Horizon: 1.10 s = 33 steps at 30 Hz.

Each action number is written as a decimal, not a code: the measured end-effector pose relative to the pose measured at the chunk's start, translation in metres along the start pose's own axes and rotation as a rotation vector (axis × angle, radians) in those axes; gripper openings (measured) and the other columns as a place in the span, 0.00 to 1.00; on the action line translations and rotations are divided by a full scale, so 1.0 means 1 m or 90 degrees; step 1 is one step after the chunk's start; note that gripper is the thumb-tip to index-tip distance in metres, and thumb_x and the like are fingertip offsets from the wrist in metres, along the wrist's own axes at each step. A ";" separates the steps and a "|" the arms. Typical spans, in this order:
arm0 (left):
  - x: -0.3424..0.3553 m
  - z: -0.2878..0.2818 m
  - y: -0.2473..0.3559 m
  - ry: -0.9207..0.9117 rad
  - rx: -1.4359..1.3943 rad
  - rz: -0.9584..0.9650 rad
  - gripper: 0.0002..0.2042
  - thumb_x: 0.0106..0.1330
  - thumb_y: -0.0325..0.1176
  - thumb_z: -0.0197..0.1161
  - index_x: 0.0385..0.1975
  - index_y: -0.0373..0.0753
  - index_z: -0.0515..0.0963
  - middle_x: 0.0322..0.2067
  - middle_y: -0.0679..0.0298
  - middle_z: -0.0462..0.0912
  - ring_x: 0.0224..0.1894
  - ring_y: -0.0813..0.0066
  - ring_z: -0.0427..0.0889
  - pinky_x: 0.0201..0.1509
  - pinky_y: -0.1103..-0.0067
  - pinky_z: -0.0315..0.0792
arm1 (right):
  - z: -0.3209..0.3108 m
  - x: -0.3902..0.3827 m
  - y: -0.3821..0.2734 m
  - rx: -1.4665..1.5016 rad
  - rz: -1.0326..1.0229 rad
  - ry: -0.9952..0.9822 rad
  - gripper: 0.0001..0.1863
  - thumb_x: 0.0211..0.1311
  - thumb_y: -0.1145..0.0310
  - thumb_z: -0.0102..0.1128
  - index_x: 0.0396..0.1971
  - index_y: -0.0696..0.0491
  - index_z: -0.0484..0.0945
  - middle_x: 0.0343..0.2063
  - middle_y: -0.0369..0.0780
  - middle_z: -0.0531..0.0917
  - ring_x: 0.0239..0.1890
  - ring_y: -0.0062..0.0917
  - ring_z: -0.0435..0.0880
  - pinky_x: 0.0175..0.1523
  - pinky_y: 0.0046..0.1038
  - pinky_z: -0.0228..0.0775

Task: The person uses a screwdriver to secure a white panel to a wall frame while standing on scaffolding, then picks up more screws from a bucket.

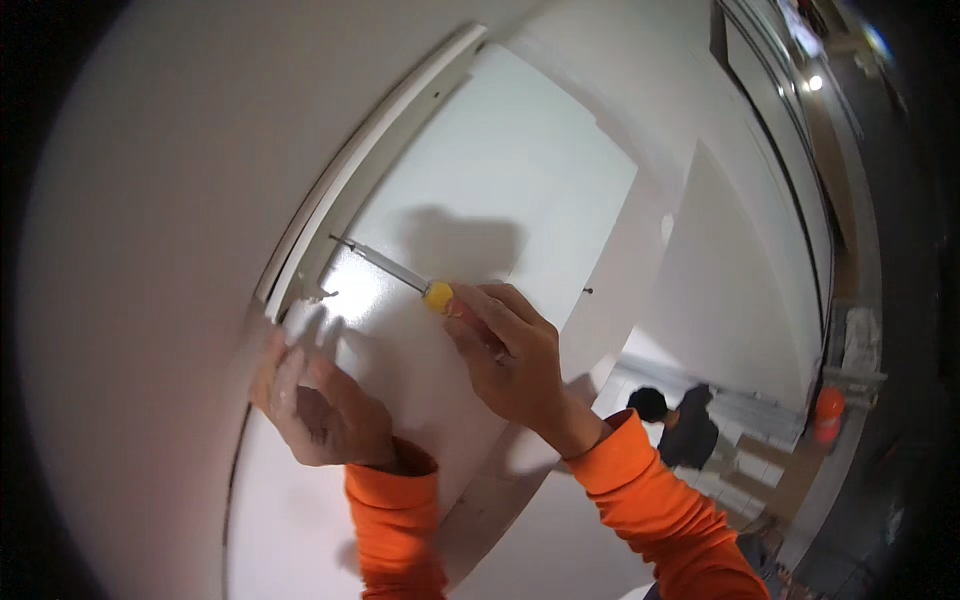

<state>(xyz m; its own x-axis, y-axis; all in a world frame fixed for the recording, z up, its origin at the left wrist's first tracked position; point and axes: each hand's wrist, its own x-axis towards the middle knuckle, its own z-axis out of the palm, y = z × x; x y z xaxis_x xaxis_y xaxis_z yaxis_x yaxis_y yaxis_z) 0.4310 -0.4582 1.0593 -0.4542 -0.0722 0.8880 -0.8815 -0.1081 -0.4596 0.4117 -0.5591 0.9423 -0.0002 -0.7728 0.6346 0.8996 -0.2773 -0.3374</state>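
Observation:
My right hand [510,360] is closed around the red and yellow handle of a screwdriver [400,272]. The screwdriver's metal shaft points up and left, its tip meeting a small screw [338,239] at the inner side of a white frame strip [385,145]. Lower along that strip, my left hand [325,410] is raised beside the edge, a little blurred. Its fingers are bent but apart, whitish on the skin, with nothing visible in them. Just above its fingertips a second small screw-like piece [330,294] juts out near the strip.
A glossy white panel [540,150] lies beside the strip, with a small dark screw [588,291] near its right side. Further off at lower right, a person in dark clothes [688,430] bends over a tiled floor, near an orange-red object [829,410].

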 end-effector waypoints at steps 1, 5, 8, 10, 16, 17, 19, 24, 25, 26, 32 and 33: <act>-0.011 -0.003 -0.005 -0.014 -0.063 -0.077 0.05 0.71 0.22 0.57 0.36 0.29 0.80 0.42 0.49 0.85 0.43 0.65 0.86 0.39 0.74 0.81 | -0.001 -0.001 0.004 0.004 0.007 0.006 0.16 0.62 0.76 0.67 0.49 0.60 0.81 0.40 0.46 0.84 0.37 0.36 0.86 0.40 0.29 0.80; 0.001 -0.026 -0.012 -0.382 0.060 -0.238 0.10 0.76 0.27 0.54 0.46 0.27 0.80 0.41 0.52 0.85 0.37 0.69 0.85 0.41 0.76 0.80 | -0.002 -0.004 0.003 0.020 0.020 0.016 0.17 0.60 0.76 0.68 0.49 0.59 0.81 0.40 0.46 0.84 0.37 0.38 0.85 0.42 0.32 0.80; 0.023 0.012 0.011 -0.453 -0.066 -0.513 0.17 0.77 0.30 0.54 0.59 0.25 0.75 0.45 0.54 0.86 0.45 0.70 0.86 0.47 0.79 0.78 | -0.012 0.000 0.005 -0.008 0.044 -0.034 0.18 0.60 0.79 0.69 0.52 0.60 0.82 0.41 0.44 0.84 0.36 0.26 0.86 0.41 0.24 0.80; 0.010 0.021 0.005 -0.447 -0.167 -0.614 0.17 0.78 0.30 0.53 0.60 0.25 0.74 0.46 0.53 0.86 0.47 0.70 0.85 0.48 0.79 0.79 | -0.026 -0.005 0.006 -0.038 0.087 -0.083 0.15 0.64 0.76 0.67 0.51 0.60 0.82 0.39 0.42 0.86 0.34 0.23 0.84 0.39 0.22 0.78; 0.039 0.015 0.006 -0.362 -0.324 -0.720 0.10 0.77 0.33 0.57 0.45 0.32 0.79 0.38 0.58 0.85 0.42 0.67 0.87 0.46 0.74 0.84 | -0.032 0.029 -0.019 0.412 0.546 -0.201 0.18 0.68 0.64 0.67 0.52 0.58 0.81 0.36 0.37 0.87 0.33 0.19 0.82 0.37 0.21 0.74; 0.046 0.015 0.010 -0.373 -0.308 -0.721 0.10 0.77 0.33 0.57 0.45 0.32 0.79 0.38 0.58 0.85 0.42 0.67 0.87 0.46 0.74 0.84 | -0.029 0.027 -0.025 0.385 0.538 -0.179 0.20 0.66 0.65 0.68 0.55 0.57 0.79 0.37 0.38 0.87 0.33 0.23 0.84 0.40 0.25 0.77; 0.053 0.021 0.021 -0.316 -0.220 -0.744 0.08 0.76 0.31 0.58 0.43 0.33 0.80 0.35 0.60 0.85 0.37 0.67 0.88 0.42 0.73 0.85 | -0.030 0.019 -0.035 0.190 0.410 -0.132 0.20 0.65 0.66 0.69 0.55 0.56 0.79 0.38 0.40 0.86 0.35 0.27 0.84 0.41 0.27 0.78; 0.050 0.029 0.027 -0.291 -0.227 -0.760 0.06 0.75 0.30 0.59 0.40 0.36 0.81 0.33 0.62 0.85 0.33 0.71 0.87 0.37 0.76 0.84 | -0.022 -0.013 -0.037 -0.089 0.081 0.009 0.18 0.63 0.71 0.70 0.52 0.55 0.80 0.41 0.43 0.84 0.39 0.30 0.84 0.42 0.30 0.78; 0.051 0.030 0.028 -0.274 -0.182 -0.775 0.05 0.75 0.30 0.60 0.38 0.37 0.81 0.32 0.63 0.85 0.32 0.72 0.87 0.36 0.77 0.83 | -0.025 -0.006 -0.040 -0.087 0.083 0.010 0.18 0.63 0.71 0.70 0.52 0.55 0.80 0.41 0.43 0.84 0.39 0.30 0.84 0.42 0.30 0.78; 0.050 0.027 0.025 -0.276 -0.179 -0.775 0.05 0.75 0.30 0.60 0.38 0.37 0.81 0.32 0.63 0.85 0.32 0.72 0.87 0.36 0.77 0.83 | -0.031 0.003 -0.044 0.108 0.332 -0.085 0.18 0.61 0.73 0.70 0.51 0.54 0.80 0.42 0.42 0.84 0.38 0.27 0.83 0.41 0.29 0.77; 0.044 0.022 0.021 -0.236 -0.191 -0.724 0.08 0.74 0.36 0.63 0.37 0.38 0.80 0.30 0.65 0.84 0.30 0.78 0.84 0.33 0.80 0.80 | -0.020 -0.010 -0.032 0.368 0.569 -0.081 0.17 0.62 0.74 0.70 0.51 0.55 0.80 0.39 0.41 0.85 0.34 0.21 0.81 0.40 0.24 0.75; 0.041 0.025 0.022 -0.218 -0.193 -0.735 0.08 0.74 0.35 0.63 0.36 0.37 0.80 0.30 0.63 0.84 0.32 0.73 0.85 0.36 0.76 0.81 | -0.019 -0.016 -0.035 0.275 0.453 -0.037 0.17 0.63 0.72 0.70 0.51 0.56 0.80 0.38 0.41 0.85 0.33 0.21 0.81 0.39 0.24 0.75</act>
<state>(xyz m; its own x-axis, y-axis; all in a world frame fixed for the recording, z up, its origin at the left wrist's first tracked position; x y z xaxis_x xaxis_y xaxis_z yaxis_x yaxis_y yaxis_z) 0.3959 -0.4879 1.0856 0.6241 -0.3476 0.6998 -0.7578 -0.0508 0.6505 0.3723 -0.5477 0.9310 0.6432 -0.6472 0.4091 0.7648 0.5182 -0.3827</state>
